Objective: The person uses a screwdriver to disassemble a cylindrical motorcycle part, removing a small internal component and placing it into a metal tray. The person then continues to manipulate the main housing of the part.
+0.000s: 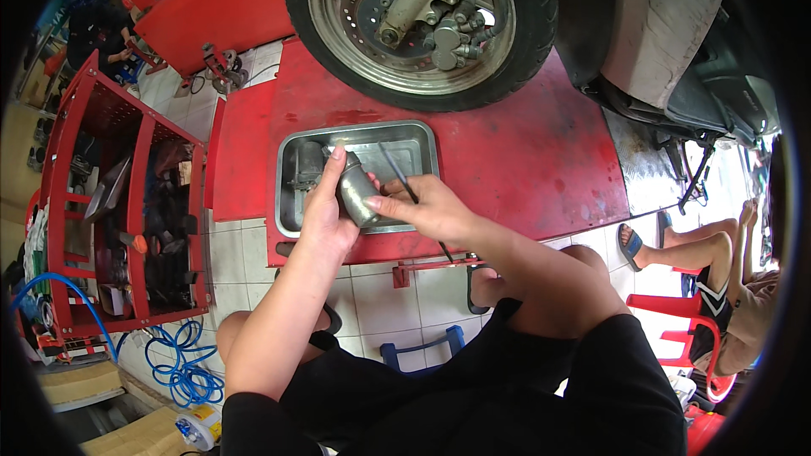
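My left hand (pixel 323 218) is wrapped round a grey metal cylindrical motor-like part (pixel 358 194), its thumb pointing up along the side. The part is tilted above a shallow metal tray (pixel 429 152). My right hand (pixel 438 211) grips a long, thin dark rod-like tool (pixel 395 165), which slants across the hand with its upper end over the tray. The right thumb rests against the lower end of the cylindrical part. Another grey metal part (pixel 307 167) lies in the tray's left side, partly hidden behind my left hand.
The tray sits on a red lift platform (pixel 524 160), below a motorbike's front wheel (pixel 422 95). To the left are a red tool rack (pixel 139 203) and a coiled blue hose (pixel 182 363). A seated person (pixel 718 266) is at the right; a blue stool (pixel 422 350) stands between my legs.
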### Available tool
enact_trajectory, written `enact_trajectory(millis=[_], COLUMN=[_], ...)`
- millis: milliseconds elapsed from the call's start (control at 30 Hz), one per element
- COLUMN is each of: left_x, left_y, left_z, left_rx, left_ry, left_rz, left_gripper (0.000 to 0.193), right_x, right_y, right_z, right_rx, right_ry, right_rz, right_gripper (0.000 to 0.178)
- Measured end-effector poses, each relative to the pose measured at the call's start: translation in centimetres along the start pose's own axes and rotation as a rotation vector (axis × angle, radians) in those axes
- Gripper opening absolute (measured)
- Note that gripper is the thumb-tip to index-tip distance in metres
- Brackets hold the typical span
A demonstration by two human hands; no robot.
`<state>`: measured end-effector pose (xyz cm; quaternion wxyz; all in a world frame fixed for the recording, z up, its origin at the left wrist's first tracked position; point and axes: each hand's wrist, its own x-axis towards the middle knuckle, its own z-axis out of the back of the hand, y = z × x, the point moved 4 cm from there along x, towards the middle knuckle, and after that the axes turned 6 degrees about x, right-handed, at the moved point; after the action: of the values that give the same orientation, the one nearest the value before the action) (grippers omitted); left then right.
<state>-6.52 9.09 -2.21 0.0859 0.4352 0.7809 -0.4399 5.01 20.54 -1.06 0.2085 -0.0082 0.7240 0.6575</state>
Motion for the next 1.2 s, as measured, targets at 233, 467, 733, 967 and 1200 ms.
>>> enact_trajectory(millis=[233, 467, 733, 967, 1200], left_x=[-1.6, -2.8, -2.2, -1.5, -0.7], left_y=[0.1, -0.4, -0.2, 1.0, -0.2], left_z=[-1.6, -2.1, -3.6, -2.2, 1.1], left_rx=[0.052, 0.342, -0.121, -0.142, -0.142], left_ry=[-0.009, 0.055, 0.401, 0.212, -0.036], left_rz=[-0.043, -0.254, -0.011, 0.100, 0.120], left_gripper=[0.053, 0.080, 0.086, 0.049, 0.048], right_x=[-1.7, -2.2, -3.0, -3.4, -4.3], right_y=[0.3, -0.2, 0.8, 1.5, 3.7], right_z=[-1.1, -0.3, -2.1, -2.1, -0.3], right_rx=[-0.232, 0.064, 0.818, 0.666, 0.504], right_ry=[-0.282, -0.269, 0.108, 0.058, 0.184], right_rz=[0.169, 0.144, -0.152, -0.361, -0.231], right_gripper=[0.071, 0.058, 0.039, 0.046, 0.047])
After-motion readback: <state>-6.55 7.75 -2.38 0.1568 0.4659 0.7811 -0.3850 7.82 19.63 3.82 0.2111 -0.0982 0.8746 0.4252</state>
